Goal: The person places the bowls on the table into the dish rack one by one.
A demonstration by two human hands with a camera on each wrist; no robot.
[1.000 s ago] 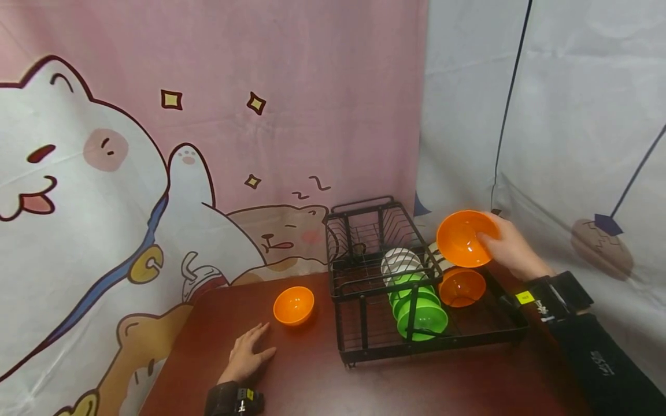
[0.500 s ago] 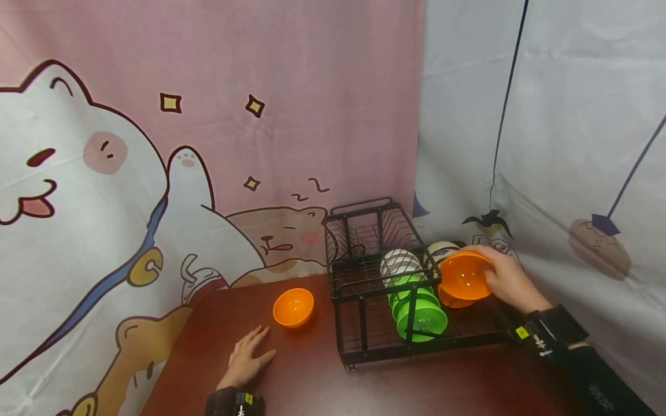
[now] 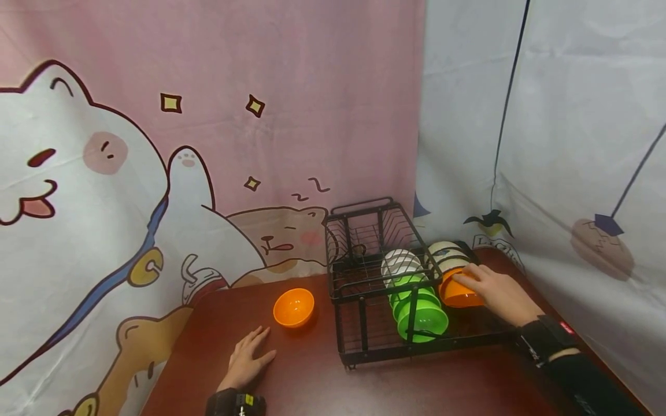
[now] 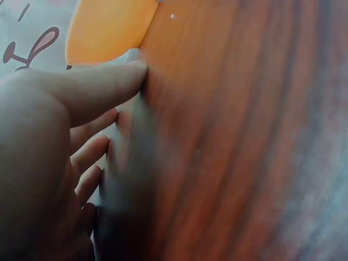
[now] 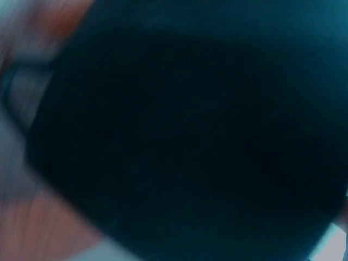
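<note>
In the head view, my right hand reaches over the right side of an orange bowl in the black dish rack. Its thumb lies across the bowl's opening and the other fingers are at the upper rim, pinching it. The bowl tips toward me and hides the orange one behind it. My left hand rests on the table with loosely spread fingers, holding nothing. Just beyond its fingertips sits a second orange bowl, upright on the table. The left wrist view shows my left hand beside that bowl.
Green bowls and white bowls line up in the rack, left of my right hand. Behind the orange bowl stand cream patterned bowls. A wire upper tier overhangs the rack's left part. The right wrist view is mostly dark and blurred.
My right hand has lowered the orange bowl into the rack against the orange one there, and has turned and shifted onto its upper right rim. The left hand has stayed put.
</note>
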